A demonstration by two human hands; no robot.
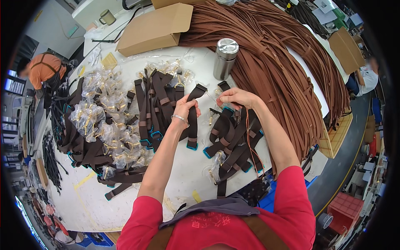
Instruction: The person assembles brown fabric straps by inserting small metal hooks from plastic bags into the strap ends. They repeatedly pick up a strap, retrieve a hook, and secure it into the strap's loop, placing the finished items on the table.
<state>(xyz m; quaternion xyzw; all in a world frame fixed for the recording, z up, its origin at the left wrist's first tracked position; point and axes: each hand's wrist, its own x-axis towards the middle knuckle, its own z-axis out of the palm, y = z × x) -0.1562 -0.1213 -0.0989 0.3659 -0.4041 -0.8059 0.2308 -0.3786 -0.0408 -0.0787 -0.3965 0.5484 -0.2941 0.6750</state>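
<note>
My left hand [186, 110] is closed around a dark brown webbing strap [192, 125], whose upper end points toward my right hand and whose lower end carries a teal-covered buckle [192, 147]. My right hand [237, 98] is pinched shut just beside that upper end. A thin, pale line runs between its fingertips and the strap end; what the fingers grip is too small to make out. Below my right hand lies a pile of similar straps [233, 137] with teal buckles. An orange-brown cord [248, 133] hangs down from under the same hand.
More straps [160, 98] and gold-coloured hardware in clear plastic [89, 118] cover the table's left half. A steel flask [225, 59] stands behind my hands. Long brown strips [266, 54] are heaped along the right, near an open cardboard box [154, 31]. Other people are at both sides.
</note>
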